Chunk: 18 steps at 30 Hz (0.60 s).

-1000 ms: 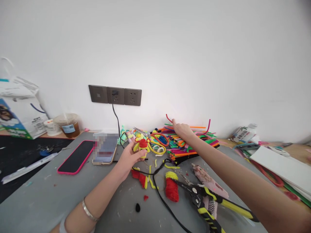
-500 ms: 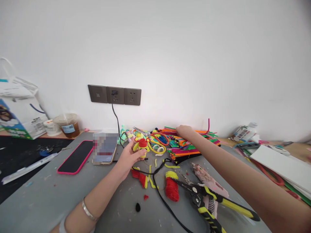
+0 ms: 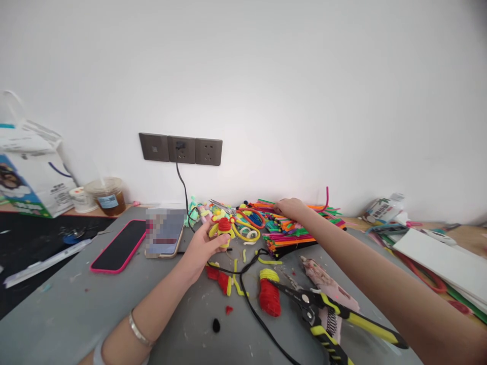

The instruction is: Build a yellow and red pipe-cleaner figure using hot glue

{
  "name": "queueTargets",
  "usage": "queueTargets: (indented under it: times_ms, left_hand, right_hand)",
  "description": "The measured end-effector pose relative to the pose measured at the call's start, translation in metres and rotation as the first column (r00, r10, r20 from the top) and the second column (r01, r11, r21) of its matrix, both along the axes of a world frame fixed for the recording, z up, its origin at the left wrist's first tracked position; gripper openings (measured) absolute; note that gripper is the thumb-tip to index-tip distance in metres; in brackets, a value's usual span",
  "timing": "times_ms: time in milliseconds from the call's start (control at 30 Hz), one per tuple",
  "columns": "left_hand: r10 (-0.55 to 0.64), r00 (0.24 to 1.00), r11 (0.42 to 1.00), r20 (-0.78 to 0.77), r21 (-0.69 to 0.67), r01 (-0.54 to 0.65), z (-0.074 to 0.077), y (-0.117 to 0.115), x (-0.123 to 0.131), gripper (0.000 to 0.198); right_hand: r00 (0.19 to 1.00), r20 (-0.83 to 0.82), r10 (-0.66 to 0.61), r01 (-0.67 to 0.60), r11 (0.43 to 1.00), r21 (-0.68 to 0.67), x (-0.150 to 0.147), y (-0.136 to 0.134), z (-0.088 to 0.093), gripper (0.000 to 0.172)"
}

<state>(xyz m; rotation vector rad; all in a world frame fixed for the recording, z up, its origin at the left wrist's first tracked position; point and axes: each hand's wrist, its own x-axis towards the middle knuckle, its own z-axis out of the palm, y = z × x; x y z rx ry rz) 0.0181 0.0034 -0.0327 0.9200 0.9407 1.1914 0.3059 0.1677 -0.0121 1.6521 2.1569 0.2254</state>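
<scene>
My left hand (image 3: 203,246) is closed around a small red and yellow pipe-cleaner figure (image 3: 224,226), held just above the table. Farther back, my right hand (image 3: 291,207) reaches into a pile of colourful pipe cleaners (image 3: 291,238). Its fingers point down among the stems and are mostly hidden, so what they grip does not show. On the table between my arms lies a red piece with a yellow top (image 3: 270,294). Beside it, black and yellow pliers (image 3: 308,301) rest with their jaws touching that piece. More red and yellow pieces (image 3: 222,279) lie below my left hand.
A pink-cased phone (image 3: 119,247) and another phone (image 3: 165,233) lie at the left. A black cable (image 3: 253,306) runs across the table. Behind stand a drink cup (image 3: 108,196) and a paper bag (image 3: 36,175). White sheets (image 3: 445,263) lie at the right.
My right hand has shifted very slightly to the left in the pipe-cleaner pile. My left hand keeps holding the figure in the same place.
</scene>
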Motion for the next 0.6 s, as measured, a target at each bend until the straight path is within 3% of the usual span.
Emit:
queueTargets:
  times_ms: [300, 500, 600]
  left_hand:
    - [0.001, 1.0, 1.0, -0.01, 0.002, -0.001, 0.001, 0.0, 0.0, 0.056]
    - [0.006, 1.0, 1.0, 0.001, 0.0, -0.006, -0.001, 0.0, 0.0, 0.055]
    - [0.0, 1.0, 1.0, -0.005, 0.001, 0.0, -0.001, 0.0, 0.0, 0.055]
  right_hand:
    - [0.999, -0.026, 0.031, -0.026, 0.983, 0.181, 0.0, -0.008, -0.01, 0.035]
    - [0.996, -0.075, 0.045, -0.018, 0.948, 0.318, 0.002, -0.016, -0.003, 0.035]
    - [0.993, -0.11, 0.04, -0.003, 0.949, 0.315, 0.004, -0.013, 0.0, 0.035]
